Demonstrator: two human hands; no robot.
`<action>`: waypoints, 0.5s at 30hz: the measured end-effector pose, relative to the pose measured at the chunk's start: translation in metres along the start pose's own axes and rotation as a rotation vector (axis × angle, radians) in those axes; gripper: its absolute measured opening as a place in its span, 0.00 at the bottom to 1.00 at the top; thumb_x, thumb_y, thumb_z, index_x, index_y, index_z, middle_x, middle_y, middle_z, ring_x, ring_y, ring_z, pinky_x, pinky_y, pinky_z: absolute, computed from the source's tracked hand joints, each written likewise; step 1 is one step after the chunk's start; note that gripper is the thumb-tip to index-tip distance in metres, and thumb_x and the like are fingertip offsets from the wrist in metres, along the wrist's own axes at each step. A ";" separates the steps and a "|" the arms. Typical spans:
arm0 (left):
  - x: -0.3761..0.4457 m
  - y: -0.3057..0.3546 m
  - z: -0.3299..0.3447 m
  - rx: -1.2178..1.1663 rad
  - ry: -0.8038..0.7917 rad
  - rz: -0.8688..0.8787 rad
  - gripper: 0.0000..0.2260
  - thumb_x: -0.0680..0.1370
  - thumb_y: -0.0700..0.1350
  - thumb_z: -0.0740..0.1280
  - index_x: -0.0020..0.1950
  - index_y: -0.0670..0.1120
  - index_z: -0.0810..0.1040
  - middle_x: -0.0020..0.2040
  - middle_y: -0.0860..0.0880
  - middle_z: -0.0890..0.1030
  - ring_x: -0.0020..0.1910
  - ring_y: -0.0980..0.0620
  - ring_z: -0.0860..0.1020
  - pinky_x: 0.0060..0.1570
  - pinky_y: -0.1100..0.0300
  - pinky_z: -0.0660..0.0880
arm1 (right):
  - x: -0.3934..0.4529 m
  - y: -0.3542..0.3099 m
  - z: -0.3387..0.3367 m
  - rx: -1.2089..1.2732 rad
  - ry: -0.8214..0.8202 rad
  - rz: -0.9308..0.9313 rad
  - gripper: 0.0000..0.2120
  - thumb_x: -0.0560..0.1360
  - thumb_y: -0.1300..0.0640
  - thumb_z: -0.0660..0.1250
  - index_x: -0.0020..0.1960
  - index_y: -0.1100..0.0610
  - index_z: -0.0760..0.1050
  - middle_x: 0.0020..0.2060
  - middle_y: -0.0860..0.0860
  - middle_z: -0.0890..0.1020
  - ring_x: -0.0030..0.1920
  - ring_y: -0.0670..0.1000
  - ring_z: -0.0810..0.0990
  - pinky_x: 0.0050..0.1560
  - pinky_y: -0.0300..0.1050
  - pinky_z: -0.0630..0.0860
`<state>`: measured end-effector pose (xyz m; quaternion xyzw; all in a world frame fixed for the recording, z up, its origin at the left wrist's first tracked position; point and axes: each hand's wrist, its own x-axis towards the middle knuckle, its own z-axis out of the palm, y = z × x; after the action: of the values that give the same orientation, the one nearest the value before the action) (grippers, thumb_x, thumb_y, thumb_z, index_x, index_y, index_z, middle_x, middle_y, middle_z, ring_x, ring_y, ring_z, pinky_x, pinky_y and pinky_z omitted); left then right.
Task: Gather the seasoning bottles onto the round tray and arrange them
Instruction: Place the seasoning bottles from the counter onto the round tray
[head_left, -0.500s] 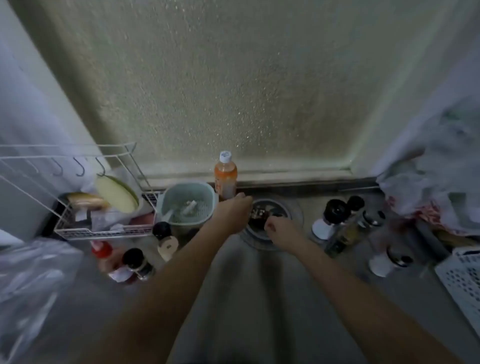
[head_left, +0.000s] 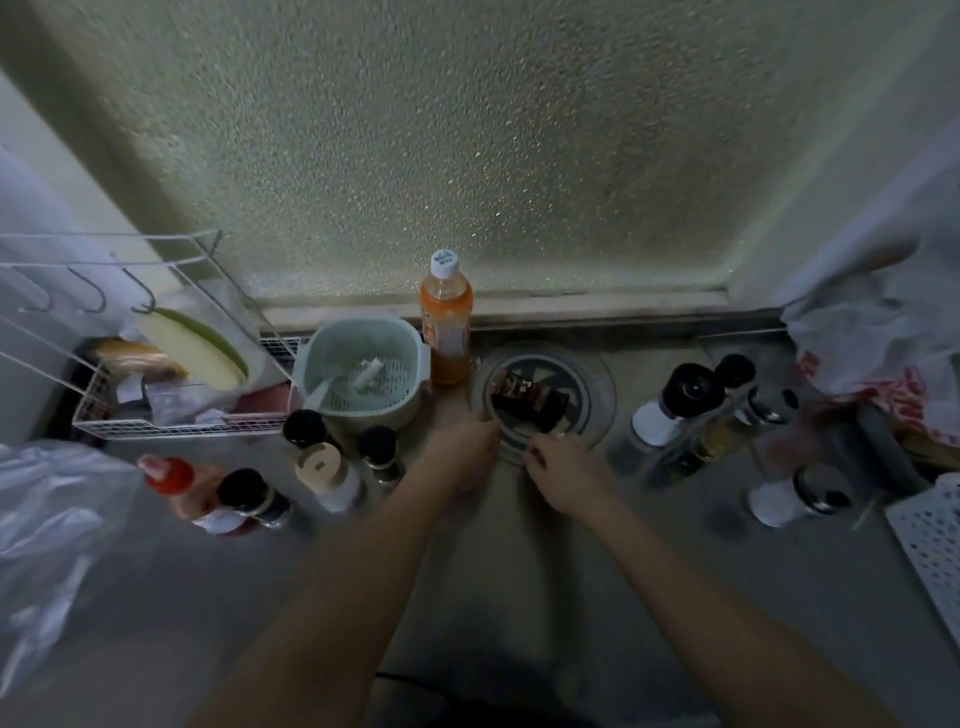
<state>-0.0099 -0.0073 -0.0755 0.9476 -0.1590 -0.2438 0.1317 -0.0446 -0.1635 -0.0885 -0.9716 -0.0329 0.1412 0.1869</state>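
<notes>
Your curled left hand (head_left: 464, 451) and right hand (head_left: 558, 475) gripped the ribbed round tray (head_left: 597, 387); its dark glossy bottle (head_left: 527, 397) lay flat, cap toward four o'clock.

One head-worn wide-angle view, looking forward and steeply down over both forearms onto the table (head_left: 519, 597). The frosted window (head_left: 467, 156) fills the top half; the round tray (head_left: 597, 379) sits mid-frame, close in.
</notes>
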 end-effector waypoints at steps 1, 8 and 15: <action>-0.001 -0.001 0.002 -0.010 0.005 0.002 0.12 0.80 0.46 0.56 0.60 0.44 0.73 0.61 0.41 0.72 0.57 0.41 0.74 0.52 0.49 0.73 | -0.001 0.000 -0.001 0.004 -0.005 0.003 0.10 0.77 0.52 0.59 0.49 0.58 0.74 0.48 0.60 0.78 0.52 0.62 0.74 0.51 0.56 0.74; -0.023 0.000 0.004 -0.067 -0.025 -0.045 0.17 0.80 0.53 0.57 0.51 0.42 0.80 0.50 0.42 0.81 0.49 0.44 0.78 0.42 0.56 0.71 | -0.022 0.000 0.000 0.028 -0.162 0.066 0.14 0.76 0.48 0.60 0.34 0.53 0.67 0.40 0.57 0.79 0.44 0.56 0.78 0.34 0.43 0.64; -0.052 -0.013 0.025 -0.468 -0.251 -0.206 0.20 0.80 0.52 0.60 0.31 0.44 0.77 0.29 0.49 0.81 0.21 0.54 0.78 0.27 0.62 0.73 | -0.054 -0.003 0.012 0.037 -0.392 0.109 0.15 0.77 0.49 0.61 0.43 0.59 0.79 0.44 0.57 0.83 0.46 0.55 0.79 0.41 0.46 0.71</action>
<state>-0.0624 0.0188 -0.0791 0.8650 -0.0164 -0.4015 0.3007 -0.0999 -0.1624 -0.0839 -0.9223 -0.0136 0.3380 0.1867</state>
